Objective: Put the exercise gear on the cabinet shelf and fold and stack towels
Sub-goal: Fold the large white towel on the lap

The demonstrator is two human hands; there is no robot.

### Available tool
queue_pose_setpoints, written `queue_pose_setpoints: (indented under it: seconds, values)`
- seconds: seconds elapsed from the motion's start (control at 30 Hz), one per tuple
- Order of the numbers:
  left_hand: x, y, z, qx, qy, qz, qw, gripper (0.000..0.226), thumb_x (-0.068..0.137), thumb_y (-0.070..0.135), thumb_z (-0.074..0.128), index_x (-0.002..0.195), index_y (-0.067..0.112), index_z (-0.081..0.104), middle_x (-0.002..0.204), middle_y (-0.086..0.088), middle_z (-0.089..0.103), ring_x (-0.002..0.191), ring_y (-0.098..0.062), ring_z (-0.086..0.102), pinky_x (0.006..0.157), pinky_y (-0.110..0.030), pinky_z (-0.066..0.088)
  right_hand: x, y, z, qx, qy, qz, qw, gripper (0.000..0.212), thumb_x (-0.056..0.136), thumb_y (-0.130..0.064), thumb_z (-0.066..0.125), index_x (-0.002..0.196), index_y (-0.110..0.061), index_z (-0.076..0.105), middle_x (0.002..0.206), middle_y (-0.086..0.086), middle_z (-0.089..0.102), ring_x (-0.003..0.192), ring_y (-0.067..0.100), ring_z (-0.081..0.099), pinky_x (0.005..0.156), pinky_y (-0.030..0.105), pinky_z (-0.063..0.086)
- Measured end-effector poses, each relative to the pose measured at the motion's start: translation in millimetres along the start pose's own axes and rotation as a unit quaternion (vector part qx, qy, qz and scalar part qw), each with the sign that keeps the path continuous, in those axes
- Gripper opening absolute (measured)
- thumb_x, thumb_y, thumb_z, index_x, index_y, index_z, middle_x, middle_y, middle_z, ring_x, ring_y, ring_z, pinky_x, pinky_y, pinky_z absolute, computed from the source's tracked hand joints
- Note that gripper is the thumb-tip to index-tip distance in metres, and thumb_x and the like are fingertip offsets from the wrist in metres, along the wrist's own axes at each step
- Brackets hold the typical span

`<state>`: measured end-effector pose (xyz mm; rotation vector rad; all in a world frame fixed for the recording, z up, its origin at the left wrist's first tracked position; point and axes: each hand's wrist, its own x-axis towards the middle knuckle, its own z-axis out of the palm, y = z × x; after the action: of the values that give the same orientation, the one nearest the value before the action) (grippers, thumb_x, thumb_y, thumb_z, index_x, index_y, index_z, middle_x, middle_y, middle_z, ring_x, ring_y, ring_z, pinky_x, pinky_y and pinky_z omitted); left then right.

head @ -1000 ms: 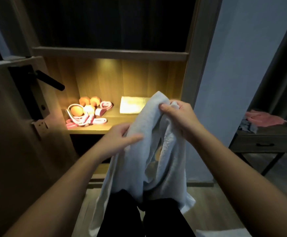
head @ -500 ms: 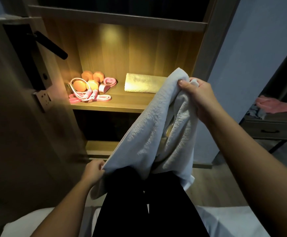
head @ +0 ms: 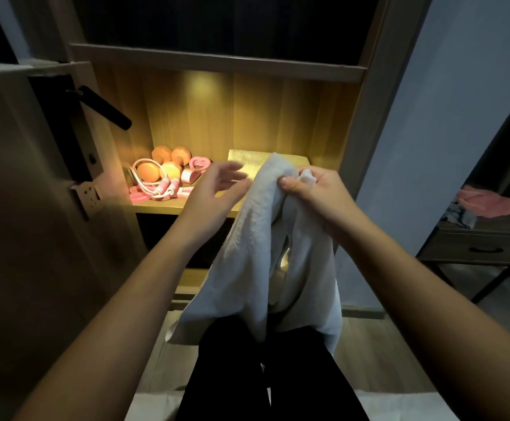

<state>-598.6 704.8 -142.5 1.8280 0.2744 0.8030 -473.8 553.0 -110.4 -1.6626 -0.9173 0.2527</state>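
"Cabinet bay, lit from above, one wooden shelf (head: 168, 209). Your count?"

"On the shelf's left half: four orange weight heads (head: 148, 171), one pink skipping rope (head: 168, 187) with two handles, and one pink heart-shaped piece (head: 199, 163). On the right half there is one folded towel (head: 244, 157), pale yellow, partly hidden behind the hands."

"Hands?"

"Two. The right hand (head: 311, 189) has its grip pinched on the bunched top of one white towel (head: 247, 253), which hangs in front of the shelf, down over the black trousers (head: 247, 375). The left hand (head: 217, 189) has a wide grip with fingers spread, just beside the white towel's left edge. I cannot tell whether it touches."

"Edges, clearance?"

"One door with a black lever handle (head: 105, 109) stands open, close by the shelf's left end. To the right, past a bare wall, is one side worktop (head: 475, 249) with a single drawer. It carries one pink cloth (head: 487, 202) and one grey cloth (head: 460, 215), well apart from both hands."
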Motion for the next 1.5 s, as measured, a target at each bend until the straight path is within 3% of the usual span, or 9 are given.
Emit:
queue_pose_setpoints:
  seconds: [0.2,0.4,0.6,0.87,1.0,1.13,1.23,1.3,1.5]
  values:
    - [14,33,34,0.102,-0.005,0.019,0.995,0.021,0.098,0.027,0.052,0.095,0.008,0.061,0.085,-0.002,0.061,0.08,-0.014,0.055,0.075,-0.035,0.044,-8,5,-4,0.017,-0.038,-0.002,0.999,0.016,0.088,-0.026,0.068,0.074,-0.017,0.067,0.072,-0.001,0.063,0.071,0.013,0.058,0.068,0.031,0.046]
    - [10,22,46,0.108,0.042,0.02,0.993,0.027,0.099,0.028,0.048,0.075,0.017,0.053,0.066,0.01,0.047,0.06,0.001,0.043,0.06,-0.026,0.033,-4,14,-24,-0.005,0.007,0.03,1.0,0.026,0.082,-0.059,0.065,0.092,-0.035,0.065,0.102,-0.015,0.062,0.098,0.006,0.059,0.078,0.027,0.05]
    - [11,25,59,0.136,-0.181,-0.006,0.974,0.025,0.09,0.043,0.062,0.112,0.032,0.067,0.108,0.018,0.067,0.102,0.003,0.059,0.085,-0.024,0.045,-1,13,-25,0.015,0.008,0.023,1.0,0.039,0.096,-0.061,0.029,0.1,-0.031,0.053,0.1,-0.015,0.053,0.094,0.0,0.052,0.073,0.02,0.04]
    - [14,22,72,0.081,-0.218,-0.025,0.972,0.031,0.092,0.034,0.063,0.121,0.024,0.064,0.111,0.005,0.071,0.102,-0.013,0.067,0.097,-0.047,0.05,2,27,-33,0.02,0.017,-0.002,1.0,0.028,0.1,-0.041,0.044,0.111,-0.018,0.054,0.1,-0.006,0.056,0.092,0.004,0.054,0.081,0.024,0.046]
    - [13,18,78,0.075,-0.171,-0.027,0.982,0.022,0.092,0.029,0.063,0.096,0.008,0.07,0.093,-0.013,0.073,0.091,-0.031,0.068,0.09,-0.052,0.051,2,33,-37,0.038,0.029,-0.001,0.999,0.024,0.095,-0.042,0.055,0.105,-0.02,0.056,0.098,-0.005,0.061,0.093,0.011,0.059,0.085,0.033,0.049]
    - [16,12,74,0.06,-0.052,0.003,0.997,0.02,0.094,0.025,0.061,0.078,0.016,0.068,0.078,-0.007,0.067,0.074,-0.023,0.06,0.072,-0.039,0.047,0,48,-44,0.058,-0.039,0.011,0.998,0.029,0.093,-0.037,0.058,0.096,-0.009,0.064,0.083,0.001,0.066,0.075,0.017,0.061,0.069,0.03,0.05]
    - [24,1,60,0.022,0.05,-0.01,0.998,0.031,0.092,0.029,0.06,0.082,-0.001,0.064,0.075,-0.021,0.058,0.071,-0.02,0.051,0.066,-0.039,0.043,-7,78,-47,-0.006,-0.115,0.041,0.993,0.04,0.096,-0.034,0.055,0.085,0.004,0.059,0.078,0.01,0.052,0.07,0.018,0.047,0.067,0.029,0.041]
    - [27,-6,50,-0.003,0.108,-0.025,0.994,0.028,0.092,0.028,0.06,0.08,0.003,0.063,0.074,-0.014,0.055,0.072,-0.018,0.049,0.068,-0.037,0.041,-14,105,-50,-0.059,-0.167,0.072,0.982,0.03,0.093,-0.028,0.061,0.078,-0.003,0.057,0.073,0.002,0.051,0.065,0.01,0.046,0.062,0.019,0.038]
    - [29,-18,39,-0.014,0.169,-0.043,0.985,0.023,0.091,0.033,0.059,0.074,0.019,0.062,0.073,-0.006,0.055,0.072,-0.017,0.05,0.07,-0.035,0.043,-40,196,-46,-0.264,-0.233,0.157,0.923,0.026,0.083,-0.026,0.071,0.076,-0.006,0.057,0.079,0.005,0.055,0.073,0.018,0.049,0.065,0.032,0.037]
